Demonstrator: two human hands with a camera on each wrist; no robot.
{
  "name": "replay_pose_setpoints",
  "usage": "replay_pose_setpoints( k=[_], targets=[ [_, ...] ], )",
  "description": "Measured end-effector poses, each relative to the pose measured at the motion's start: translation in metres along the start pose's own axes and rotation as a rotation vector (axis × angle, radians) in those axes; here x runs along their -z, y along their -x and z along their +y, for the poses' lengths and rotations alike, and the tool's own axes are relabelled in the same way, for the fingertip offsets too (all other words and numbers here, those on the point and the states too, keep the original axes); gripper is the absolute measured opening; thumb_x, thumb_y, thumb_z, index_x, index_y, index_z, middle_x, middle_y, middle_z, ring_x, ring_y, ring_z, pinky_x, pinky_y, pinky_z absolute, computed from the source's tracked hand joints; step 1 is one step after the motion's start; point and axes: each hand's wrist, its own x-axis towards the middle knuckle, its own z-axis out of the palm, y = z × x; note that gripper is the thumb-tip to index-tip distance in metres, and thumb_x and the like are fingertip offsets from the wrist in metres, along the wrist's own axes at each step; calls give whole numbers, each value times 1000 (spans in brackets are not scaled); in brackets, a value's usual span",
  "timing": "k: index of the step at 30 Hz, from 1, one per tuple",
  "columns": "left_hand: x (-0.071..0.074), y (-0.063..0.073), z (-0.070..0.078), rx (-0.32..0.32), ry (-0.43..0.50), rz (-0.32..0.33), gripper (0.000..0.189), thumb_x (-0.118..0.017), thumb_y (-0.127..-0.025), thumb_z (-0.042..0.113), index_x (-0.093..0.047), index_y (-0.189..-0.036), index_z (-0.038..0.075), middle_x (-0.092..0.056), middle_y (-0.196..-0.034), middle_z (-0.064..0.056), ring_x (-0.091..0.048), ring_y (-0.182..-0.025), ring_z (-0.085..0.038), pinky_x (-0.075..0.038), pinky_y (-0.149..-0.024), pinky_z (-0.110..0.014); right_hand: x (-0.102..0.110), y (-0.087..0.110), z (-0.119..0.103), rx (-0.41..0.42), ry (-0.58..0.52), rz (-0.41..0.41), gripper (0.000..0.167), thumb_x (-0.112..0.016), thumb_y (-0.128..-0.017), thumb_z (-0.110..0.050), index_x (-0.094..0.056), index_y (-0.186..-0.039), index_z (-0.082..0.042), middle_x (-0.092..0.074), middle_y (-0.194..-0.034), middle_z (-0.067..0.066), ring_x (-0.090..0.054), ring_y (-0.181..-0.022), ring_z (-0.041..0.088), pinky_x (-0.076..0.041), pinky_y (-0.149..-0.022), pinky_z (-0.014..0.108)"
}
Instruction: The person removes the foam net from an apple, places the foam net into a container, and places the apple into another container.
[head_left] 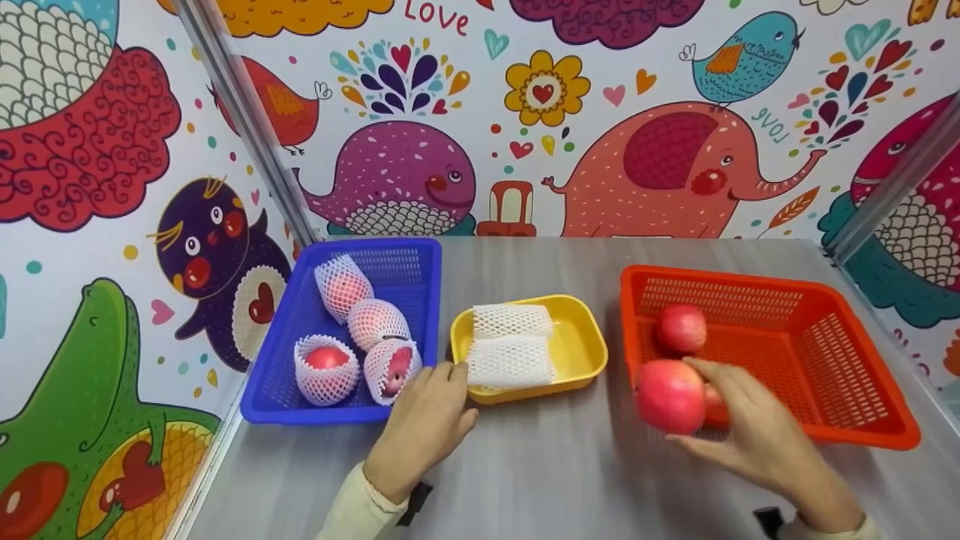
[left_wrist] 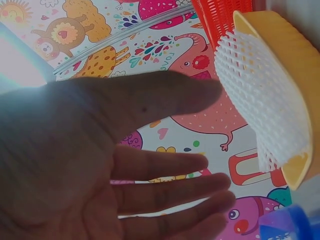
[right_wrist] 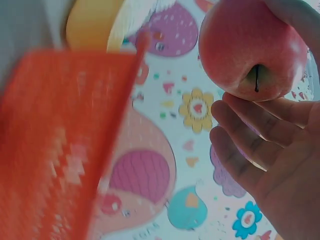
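Gripping a red apple [head_left: 667,397] in the right hand [head_left: 754,435], between thumb and fingers, over the near left corner of the red basket [head_left: 780,367]. Holding nothing in the left hand [head_left: 427,420], with fingers extended, just beside the yellow tray [head_left: 581,349] and near the blue basket [head_left: 319,414]. Farther out, seeing a second apple [head_left: 682,328] inside the red basket, two white foam nets [head_left: 512,362] in the yellow tray, four net-sleeved apples [head_left: 377,324] in the blue basket.

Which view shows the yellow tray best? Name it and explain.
Head: the yellow tray shows uncropped from above, with its inside and white nets visible. The left wrist view shows its side, cut by the frame; the right wrist view shows only a part.
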Motion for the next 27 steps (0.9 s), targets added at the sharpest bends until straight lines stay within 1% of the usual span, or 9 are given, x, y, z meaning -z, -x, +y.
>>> replay_pose_setpoints(
  k=[4, 7, 10, 14, 18, 20, 23, 25, 27],
  targets=[
    [0, 0, 1, 8, 0, -26, 44, -86, -74, 23, -64, -104, -1, -63, -89, -12, -60, -76, -31, -52, -69, -45, 18, -9, 22, -38, 36, -28, 90, -90, -68, -52, -52, -138, -10, -59, -123, 8, -54, -107, 25, -52, -79, 58],
    [-1, 0, 1, 7, 0, -33, 44, -85, -74, 22, -65, -105, -1, -63, -89, -13, -60, -77, -32, -52, -69, -45, 28, -16, 40, -84, 73, -75, 91, -82, -71, -62, -52, -136, -8, -59, -121, 12, -53, -106, 31, -51, -78, 62],
    [-2, 1, 1, 4, -5, -29, 42, -84, -73, 21, -64, -103, -1, -63, -88, -12, -60, -76, -32, -51, -68, -45, 35, -21, 61, -116, 112, -119, 97, -77, -70, -70, -52, -136, -4, -58, -121, 17, -52, -107, 36, -50, -79, 65],
    [-3, 2, 1, -4, -15, -24, 42, -85, -71, 20, -64, -101, -1, -62, -85, -12, -60, -74, -32, -50, -66, -44, 41, -29, 90, -195, 136, -220, 108, -72, -70, -76, -46, -139, 2, -54, -127, 25, -47, -113, 45, -46, -82, 69],
    [-3, 1, 1, -2, -12, -53, 43, -85, -72, 20, -64, -103, -2, -62, -86, -12, -60, -75, -32, -50, -65, -44, 41, -38, 120, -258, 143, -340, 117, -66, -68, -82, -41, -142, 6, -51, -129, 29, -43, -116, 50, -44, -85, 71],
    [-2, 1, 1, 5, -7, -74, 43, -84, -74, 20, -64, -104, -2, -63, -87, -12, -60, -76, -31, -50, -66, -44, 39, -44, 135, -247, 159, -380, 113, -71, -69, -78, -43, -139, 6, -54, -124, 28, -47, -112, 48, -46, -83, 69],
    [0, 2, 0, 17, -2, -102, 45, -85, -75, 22, -65, -107, -2, -63, -89, -13, -60, -77, -31, -51, -67, -44, 32, -55, 155, -216, 197, -452, 100, -80, -69, -66, -48, -130, 6, -59, -113, 23, -54, -102, 42, -50, -80, 64],
    [0, 2, 0, 22, -4, -112, 46, -85, -75, 23, -65, -108, -2, -63, -89, -13, -60, -78, -31, -51, -68, -45, 27, -63, 165, -205, 232, -516, 93, -85, -69, -58, -50, -126, 6, -60, -108, 22, -56, -97, 41, -50, -79, 64],
    [-1, 4, -1, 22, -7, -113, 48, -86, -75, 24, -65, -108, -3, -63, -89, -13, -60, -78, -31, -51, -68, -44, 23, -70, 172, -209, 261, -585, 92, -88, -67, -53, -51, -124, 8, -61, -104, 21, -57, -93, 40, -49, -78, 65]
  ],
)
